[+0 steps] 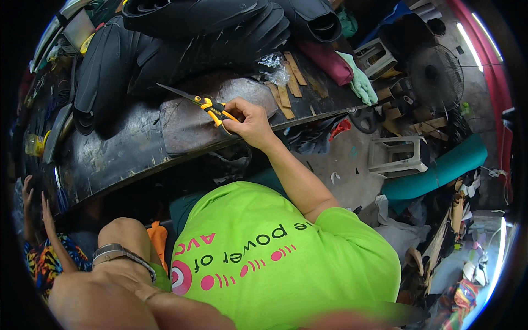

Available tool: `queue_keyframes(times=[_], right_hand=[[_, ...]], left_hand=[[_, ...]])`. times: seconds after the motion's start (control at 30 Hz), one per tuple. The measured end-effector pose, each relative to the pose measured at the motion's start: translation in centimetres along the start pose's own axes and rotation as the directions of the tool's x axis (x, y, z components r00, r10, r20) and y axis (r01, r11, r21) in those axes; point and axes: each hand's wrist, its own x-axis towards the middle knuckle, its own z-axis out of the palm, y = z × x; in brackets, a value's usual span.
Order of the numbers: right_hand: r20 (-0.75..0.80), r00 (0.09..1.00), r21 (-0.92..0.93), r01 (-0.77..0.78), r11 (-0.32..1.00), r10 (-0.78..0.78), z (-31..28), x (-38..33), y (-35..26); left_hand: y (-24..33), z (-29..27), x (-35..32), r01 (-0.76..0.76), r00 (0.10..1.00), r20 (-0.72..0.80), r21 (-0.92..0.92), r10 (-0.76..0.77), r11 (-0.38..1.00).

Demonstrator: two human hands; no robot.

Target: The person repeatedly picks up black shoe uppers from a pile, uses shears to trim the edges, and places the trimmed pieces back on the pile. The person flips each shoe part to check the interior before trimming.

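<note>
My right hand (250, 122) is closed around the yellow and black handles of a pair of shears (206, 103). Their dark blades point left over a grey rubber sheet (184, 129) lying on the dark workbench (110, 162). My left hand (125, 231) is low at the left, in front of my green shirt, with a metal watch on its wrist. It is bent away, so its fingers are hidden and I cannot tell whether it holds anything.
Black rubber pieces (192, 38) are piled along the back of the bench. Wooden strips (286, 93) and a green glove (360, 82) lie at its right end. A fan (434, 69), a white stool (399, 157) and a teal roll (440, 170) stand right. Another person's hands (36, 203) reach in at left.
</note>
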Motion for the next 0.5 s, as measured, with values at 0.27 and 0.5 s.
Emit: queue_keyframes(times=[0.27, 0.5], right_hand=[[0.02, 0.999, 0.031, -0.025, 0.999, 0.025, 0.0, 0.25, 0.07], [0.016, 1.0, -0.013, -0.019, 1.0, 0.02, 0.02, -0.07, 0.18]], left_hand=[[0.47, 0.79, 0.03, -0.028, 0.999, -0.034, 0.125, 0.032, 0.992], [0.22, 0.52, 0.46, -0.033, 0.995, -0.082, 0.2, 0.051, 0.979]])
